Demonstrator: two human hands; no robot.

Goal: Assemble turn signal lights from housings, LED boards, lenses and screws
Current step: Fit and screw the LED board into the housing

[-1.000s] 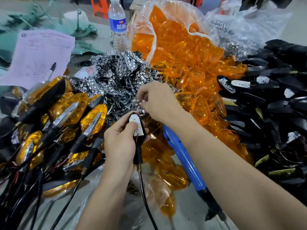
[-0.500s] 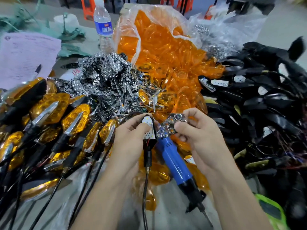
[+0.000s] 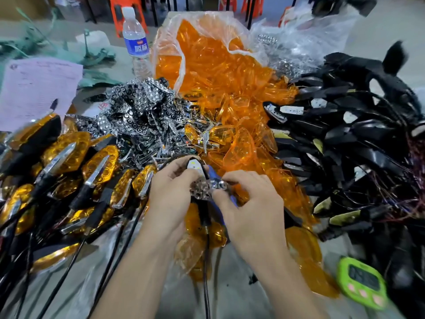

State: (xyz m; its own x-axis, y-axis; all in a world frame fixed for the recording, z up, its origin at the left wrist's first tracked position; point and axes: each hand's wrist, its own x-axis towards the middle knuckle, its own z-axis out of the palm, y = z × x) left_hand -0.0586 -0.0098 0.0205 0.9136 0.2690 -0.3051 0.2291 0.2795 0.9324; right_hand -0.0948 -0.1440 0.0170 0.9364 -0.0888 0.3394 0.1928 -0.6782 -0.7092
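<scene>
Finished amber turn signals (image 3: pixel 69 166) lie heaped at the left of the grey desk (image 3: pixel 232 286), with a pink sheet (image 3: pixel 39 88) behind them. At centre the left hand (image 3: pixel 171 196) curls round a black housing (image 3: pixel 195 167). Its long axis runs away from the person, tip far, cable (image 3: pixel 207 272) trailing near. A chrome reflector (image 3: pixel 205 189) sits across it, pinched by the right hand (image 3: pixel 250 208). A blue screwdriver (image 3: pixel 212 173) is mostly hidden under the hands. Behind, orange lenses (image 3: pixel 218 72) spill from a bag. At right, blurred loose housings (image 3: pixel 356 146) pile beside a green timer (image 3: pixel 363 284).
</scene>
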